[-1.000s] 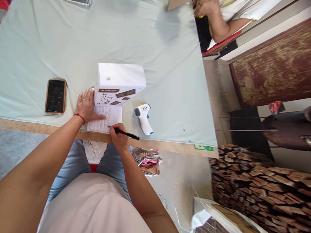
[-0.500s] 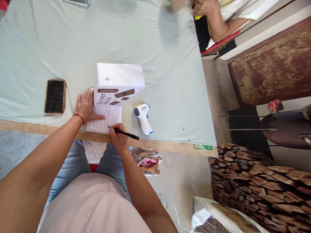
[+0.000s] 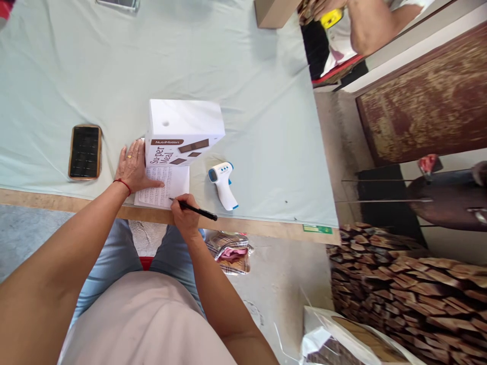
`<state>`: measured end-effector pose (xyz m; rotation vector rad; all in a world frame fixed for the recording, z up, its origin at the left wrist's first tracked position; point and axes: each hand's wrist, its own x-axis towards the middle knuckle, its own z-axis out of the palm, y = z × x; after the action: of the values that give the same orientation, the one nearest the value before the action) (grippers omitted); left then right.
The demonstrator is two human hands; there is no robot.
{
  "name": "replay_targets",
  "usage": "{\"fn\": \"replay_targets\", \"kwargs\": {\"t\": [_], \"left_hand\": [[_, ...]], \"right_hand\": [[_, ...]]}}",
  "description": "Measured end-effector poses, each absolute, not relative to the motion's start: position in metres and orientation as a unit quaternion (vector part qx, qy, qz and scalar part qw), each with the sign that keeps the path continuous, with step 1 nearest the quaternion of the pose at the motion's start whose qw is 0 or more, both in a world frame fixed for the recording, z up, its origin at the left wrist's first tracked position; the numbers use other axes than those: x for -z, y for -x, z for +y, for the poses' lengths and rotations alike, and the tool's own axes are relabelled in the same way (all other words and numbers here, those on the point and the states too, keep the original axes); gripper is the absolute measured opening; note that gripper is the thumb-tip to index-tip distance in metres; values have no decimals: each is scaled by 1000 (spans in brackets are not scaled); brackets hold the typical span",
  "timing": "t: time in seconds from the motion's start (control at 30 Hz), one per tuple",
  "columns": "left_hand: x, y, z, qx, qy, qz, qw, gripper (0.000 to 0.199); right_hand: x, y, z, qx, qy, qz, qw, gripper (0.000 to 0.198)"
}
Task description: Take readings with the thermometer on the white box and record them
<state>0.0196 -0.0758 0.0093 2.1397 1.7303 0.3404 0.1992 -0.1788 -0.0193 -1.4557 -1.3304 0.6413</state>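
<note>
My right hand (image 3: 185, 215) grips a black pen (image 3: 201, 210), its tip on the handwritten lines of a white sheet of paper (image 3: 178, 182). Flat on the left part of the sheet lies my left hand (image 3: 133, 167), fingers stretched out and thumb across the writing. A white "Super Meal" box (image 3: 186, 119) stands at the far end of the paper and hides part of it. To the right of the paper rests a white and blue infrared thermometer (image 3: 223, 186). Left of my left hand is a phone (image 3: 85, 152) in an orange-brown case.
A pale green cloth (image 3: 266, 142) covers the table. At the far right, another person's arm (image 3: 373, 25) is near a yellow object (image 3: 332, 19) and a cardboard box (image 3: 276, 12). Stacked firewood (image 3: 399, 289) and a plastic bag (image 3: 342, 339) lie on the right-hand floor.
The other person's arm has shifted right, and a yellow object shows more plainly there. More of the cardboard box is visible. My hands and the pen look nearly the same.
</note>
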Motion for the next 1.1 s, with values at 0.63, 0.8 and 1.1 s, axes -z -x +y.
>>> {"fn": "replay_targets", "kwargs": {"t": [0.63,0.8,1.1], "left_hand": [[-4,-5,-66,-214,-745,593,218,87],[-4,3,-60,-240,-713,618,228,89],[-20,7,-56,-305,-673,640,212,43]], "right_hand": [[11,-226,-158,-100,617,-645,440,31],[14,-237,-124,-70,645,-701,296,49],[10,-254,-122,37,795,-532,289,46]]}}
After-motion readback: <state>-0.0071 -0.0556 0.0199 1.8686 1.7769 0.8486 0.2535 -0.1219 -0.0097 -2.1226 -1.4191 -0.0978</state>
